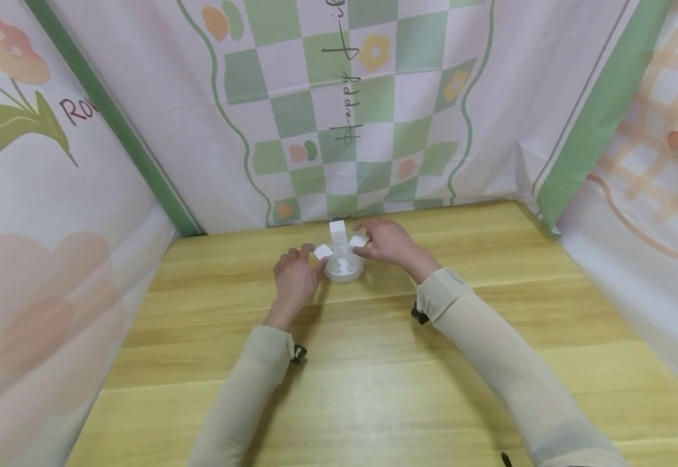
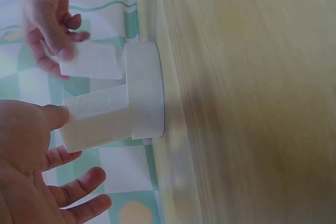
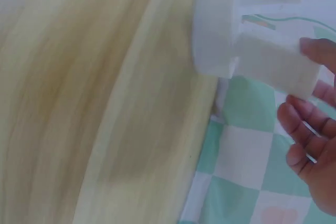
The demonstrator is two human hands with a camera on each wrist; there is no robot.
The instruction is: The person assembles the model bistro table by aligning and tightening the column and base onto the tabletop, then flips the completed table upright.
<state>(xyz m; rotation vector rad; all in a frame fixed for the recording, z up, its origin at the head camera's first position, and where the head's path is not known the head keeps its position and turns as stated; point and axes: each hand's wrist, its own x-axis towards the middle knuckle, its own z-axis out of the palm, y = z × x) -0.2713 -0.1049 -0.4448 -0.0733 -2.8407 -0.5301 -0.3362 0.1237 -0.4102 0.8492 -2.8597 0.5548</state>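
Note:
A round white base (image 1: 344, 276) stands on the table near its back edge, with white rectangular blocks rising from its rim. My left hand (image 1: 295, 277) pinches the top of the left block (image 2: 100, 121) between thumb and fingers; its other fingers are spread away. On the opposite side, my right hand (image 1: 392, 242) pinches the top of the right block (image 3: 275, 62) in the same manner. Both blocks lean outward, their lower ends at the base. A third block (image 1: 337, 232) stands upright at the back, touched by neither hand. Small white shapes show inside the base, too small to make out.
The wood-grain table (image 1: 362, 389) stretches toward me. Behind it hangs a green-checked cloth (image 1: 339, 84), close to the base. Printed cloths also hang at the left (image 1: 52, 259) and right. A small dark object (image 1: 506, 459) lies at the front edge of view.

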